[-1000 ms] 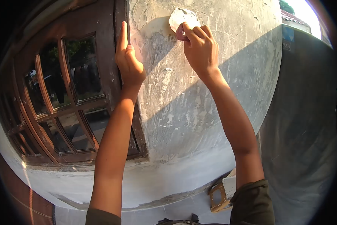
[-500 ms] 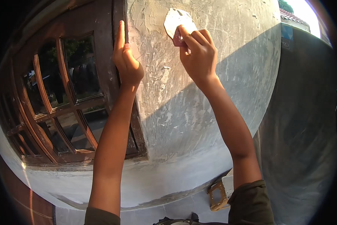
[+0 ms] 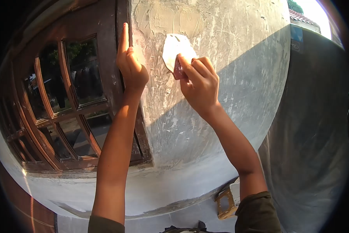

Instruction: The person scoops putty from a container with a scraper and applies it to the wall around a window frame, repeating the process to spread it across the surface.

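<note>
Against the sunlit wall (image 3: 225,42), my right hand (image 3: 201,83) grips a scraper (image 3: 178,48) by its reddish-brown end. Its broad blade shines bright white in the sun and has a small slot near the top; it lies at or very near the wall surface. Above the blade, a damp-looking beige patch of plaster (image 3: 170,17) shows ridged marks. My left hand (image 3: 132,64) is held upright at the edge of the dark wooden window frame (image 3: 122,11), its fingers stretched out. Nothing shows in that hand.
A window with several glass panes (image 3: 52,77) fills the left side. Dark sheeting (image 3: 310,128) hangs at the right. On the tiled floor (image 3: 182,217) below stands a small wooden object (image 3: 225,204), partly hidden by my right arm.
My right hand has moved down and slightly left along the wall with the scraper, uncovering more of the beige plaster above. My left hand has hardly moved.
</note>
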The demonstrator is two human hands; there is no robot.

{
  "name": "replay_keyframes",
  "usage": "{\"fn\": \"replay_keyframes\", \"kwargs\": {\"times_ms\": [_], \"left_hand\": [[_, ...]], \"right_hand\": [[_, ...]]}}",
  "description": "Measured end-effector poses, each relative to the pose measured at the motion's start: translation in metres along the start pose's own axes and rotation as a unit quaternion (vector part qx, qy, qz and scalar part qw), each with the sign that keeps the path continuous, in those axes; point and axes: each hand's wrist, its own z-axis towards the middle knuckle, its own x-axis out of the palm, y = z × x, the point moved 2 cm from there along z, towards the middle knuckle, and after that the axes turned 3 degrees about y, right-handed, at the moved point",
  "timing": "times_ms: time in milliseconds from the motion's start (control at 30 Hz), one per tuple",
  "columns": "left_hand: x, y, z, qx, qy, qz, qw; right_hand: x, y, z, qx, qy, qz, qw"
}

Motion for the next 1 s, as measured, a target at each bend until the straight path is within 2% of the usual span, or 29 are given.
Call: {"fn": "replay_keyframes", "kwargs": {"times_ms": [67,167,233,267,333,467,567,667,800,867,933,1000], "left_hand": [[0.001,0.002,0.0,0.009,0.001,0.006,1.0],[-0.001,-0.004,0.002,0.033,-0.015,0.003,0.999],[-0.002,-0.012,0.001,-0.026,-0.005,-0.003,1.0],[-0.002,-0.007,0.001,-0.026,-0.004,-0.002,1.0],[-0.001,0.003,0.001,0.039,-0.011,0.021,0.999],[-0.001,-0.005,0.001,0.041,-0.025,0.015,0.999],[-0.001,-0.004,0.0,0.014,-0.021,-0.004,1.0],[-0.002,-0.006,0.0,0.043,0.006,0.04,0.998],[0.001,-0.012,0.0,-0.015,-0.013,0.008,1.0],[-0.002,-0.011,0.001,-0.038,-0.011,-0.004,0.999],[-0.002,-0.007,0.003,0.024,-0.008,0.039,0.999],[-0.002,-0.005,0.001,0.038,-0.008,0.045,0.998]], "right_hand": [[0.001,-0.025,0.028,0.011,-0.015,-0.055,0.998],[0.013,-0.059,0.06,-0.018,-0.026,-0.117,0.993],[0.024,-0.074,0.068,-0.029,-0.006,-0.147,0.989],[0.028,-0.076,0.068,-0.03,0.009,-0.161,0.986],[0.03,-0.074,0.056,-0.02,0.02,-0.156,0.987],[0.022,-0.038,0.01,0.009,0.056,-0.116,0.992],[0.01,0.0,-0.017,0.025,0.075,-0.005,0.997],[-0.003,-0.004,0.015,0.03,0.029,-0.002,0.999],[0.014,-0.054,0.067,-0.02,-0.039,-0.101,0.994],[0.023,-0.07,0.074,-0.027,-0.025,-0.115,0.993],[0.031,-0.074,0.068,-0.034,-0.011,-0.129,0.991],[0.035,-0.071,0.053,-0.033,0.017,-0.143,0.989]]}}
